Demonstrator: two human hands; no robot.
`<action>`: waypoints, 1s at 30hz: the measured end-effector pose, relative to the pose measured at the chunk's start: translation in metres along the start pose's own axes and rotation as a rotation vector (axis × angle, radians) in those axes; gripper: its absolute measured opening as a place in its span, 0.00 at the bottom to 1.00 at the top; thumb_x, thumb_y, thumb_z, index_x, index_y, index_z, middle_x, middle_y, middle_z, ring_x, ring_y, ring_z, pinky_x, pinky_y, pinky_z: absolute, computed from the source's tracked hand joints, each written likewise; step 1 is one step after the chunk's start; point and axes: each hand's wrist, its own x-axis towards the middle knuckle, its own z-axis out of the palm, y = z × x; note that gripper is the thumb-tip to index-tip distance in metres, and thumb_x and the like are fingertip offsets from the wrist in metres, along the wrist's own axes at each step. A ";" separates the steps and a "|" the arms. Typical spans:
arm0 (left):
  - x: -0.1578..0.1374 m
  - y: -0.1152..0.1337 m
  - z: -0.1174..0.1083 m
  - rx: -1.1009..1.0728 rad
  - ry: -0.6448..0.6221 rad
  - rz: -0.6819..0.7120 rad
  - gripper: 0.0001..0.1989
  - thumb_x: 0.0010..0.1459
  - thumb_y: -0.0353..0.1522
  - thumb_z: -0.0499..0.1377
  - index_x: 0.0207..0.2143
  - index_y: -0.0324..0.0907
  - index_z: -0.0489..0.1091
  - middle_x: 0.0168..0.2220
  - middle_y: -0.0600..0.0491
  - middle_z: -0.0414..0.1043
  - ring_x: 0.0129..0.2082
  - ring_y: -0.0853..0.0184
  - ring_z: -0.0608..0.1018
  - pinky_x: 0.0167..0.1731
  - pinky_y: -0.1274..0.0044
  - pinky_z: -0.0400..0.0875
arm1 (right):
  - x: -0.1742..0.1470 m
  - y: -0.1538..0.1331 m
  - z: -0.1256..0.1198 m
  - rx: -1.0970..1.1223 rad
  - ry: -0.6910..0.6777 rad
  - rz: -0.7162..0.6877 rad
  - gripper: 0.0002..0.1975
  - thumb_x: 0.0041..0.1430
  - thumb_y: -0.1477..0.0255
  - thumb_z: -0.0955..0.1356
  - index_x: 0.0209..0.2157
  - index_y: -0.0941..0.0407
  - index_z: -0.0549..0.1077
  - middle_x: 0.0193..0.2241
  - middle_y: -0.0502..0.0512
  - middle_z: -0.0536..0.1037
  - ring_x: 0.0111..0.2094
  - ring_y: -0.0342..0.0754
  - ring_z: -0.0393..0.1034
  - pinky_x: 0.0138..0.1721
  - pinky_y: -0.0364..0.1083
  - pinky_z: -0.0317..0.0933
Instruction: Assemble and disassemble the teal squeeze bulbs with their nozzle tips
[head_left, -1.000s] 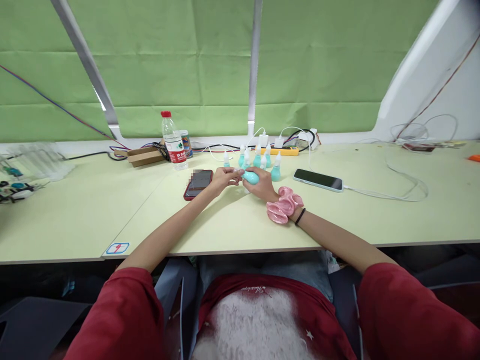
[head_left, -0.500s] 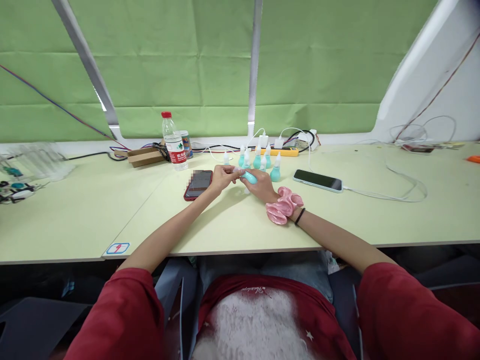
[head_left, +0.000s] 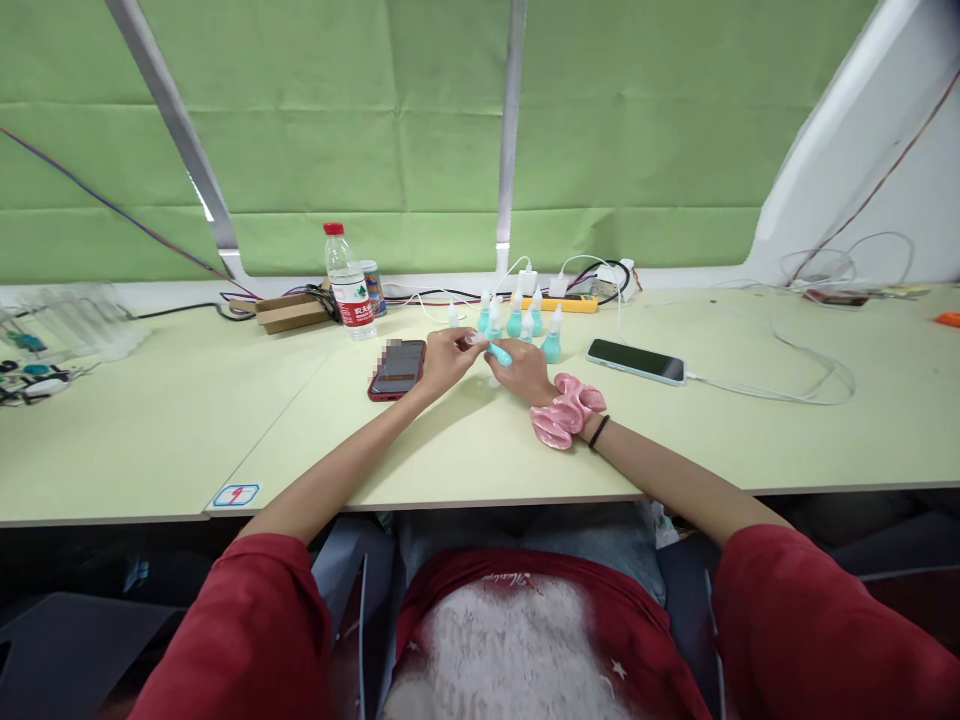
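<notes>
My right hand [head_left: 523, 370] is closed around the turquoise bulb [head_left: 499, 354] of a small nasal aspirator, which lies tilted between my hands. At the bulb's left end, the fingers of my left hand [head_left: 448, 358] pinch its whitish, see-through tip [head_left: 474, 340]. Just behind my hands several similar nasal aspirators [head_left: 552, 342] stand upright, turquoise below with pale pointed tips. A pale tip [head_left: 453, 315] shows behind my left hand, its lower part hidden. Under my right hand a small white piece [head_left: 493, 381] shows in part; I cannot make out what it is.
A red-cased phone [head_left: 397, 370] lies left of my hands, and a charging phone [head_left: 636, 361] to the right. Farther back are a water bottle [head_left: 351, 290], a can [head_left: 373, 288], a cardboard box [head_left: 292, 312] and a yellow power strip [head_left: 574, 304] with cables.
My hands have shifted slightly, and the bulb in my right hand shows a little less and at a steeper tilt. Both hands keep their hold; the other things stay put.
</notes>
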 end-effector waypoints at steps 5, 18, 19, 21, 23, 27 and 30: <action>0.004 -0.008 -0.005 0.148 0.016 -0.004 0.13 0.42 0.38 0.59 0.22 0.35 0.69 0.19 0.54 0.68 0.22 0.71 0.70 0.21 0.81 0.61 | -0.001 0.002 0.000 -0.017 0.003 0.072 0.12 0.50 0.66 0.63 0.36 0.55 0.71 0.34 0.53 0.75 0.37 0.50 0.68 0.36 0.46 0.59; 0.005 -0.022 -0.001 0.488 -0.499 -0.156 0.12 0.56 0.34 0.52 0.39 0.35 0.65 0.36 0.51 0.68 0.33 0.69 0.72 0.33 0.73 0.69 | 0.007 0.017 0.002 -0.013 -0.033 0.242 0.13 0.50 0.63 0.62 0.35 0.55 0.70 0.34 0.53 0.75 0.36 0.49 0.68 0.36 0.46 0.59; 0.005 -0.022 -0.001 0.500 -0.523 -0.161 0.12 0.56 0.34 0.52 0.39 0.35 0.65 0.37 0.50 0.67 0.34 0.68 0.72 0.33 0.72 0.69 | 0.007 0.017 0.002 -0.014 -0.043 0.246 0.13 0.50 0.63 0.62 0.35 0.55 0.70 0.33 0.53 0.75 0.35 0.49 0.68 0.36 0.46 0.59; 0.005 -0.022 -0.001 0.517 -0.556 -0.166 0.12 0.56 0.34 0.52 0.41 0.36 0.64 0.38 0.50 0.67 0.35 0.68 0.72 0.34 0.71 0.69 | 0.007 0.017 0.002 -0.016 -0.061 0.251 0.13 0.50 0.63 0.62 0.34 0.55 0.70 0.31 0.53 0.75 0.34 0.49 0.68 0.35 0.46 0.59; 0.005 -0.022 -0.001 0.527 -0.570 -0.163 0.13 0.56 0.34 0.52 0.41 0.36 0.64 0.39 0.50 0.67 0.35 0.68 0.72 0.34 0.71 0.69 | 0.006 0.016 0.002 -0.019 -0.074 0.251 0.13 0.49 0.63 0.62 0.34 0.55 0.70 0.30 0.53 0.75 0.33 0.48 0.69 0.34 0.45 0.59; 0.005 -0.022 -0.002 0.537 -0.530 -0.137 0.12 0.56 0.34 0.52 0.41 0.36 0.64 0.38 0.50 0.67 0.34 0.68 0.72 0.34 0.72 0.69 | 0.005 0.015 0.001 -0.026 -0.081 0.250 0.13 0.49 0.63 0.62 0.35 0.55 0.70 0.28 0.52 0.75 0.32 0.49 0.69 0.33 0.45 0.59; 0.005 -0.021 -0.003 0.555 -0.418 -0.100 0.12 0.56 0.34 0.52 0.40 0.36 0.64 0.37 0.50 0.68 0.34 0.69 0.72 0.35 0.71 0.68 | 0.005 0.015 0.002 -0.026 -0.082 0.253 0.13 0.48 0.64 0.63 0.35 0.55 0.69 0.27 0.52 0.75 0.30 0.49 0.69 0.33 0.46 0.59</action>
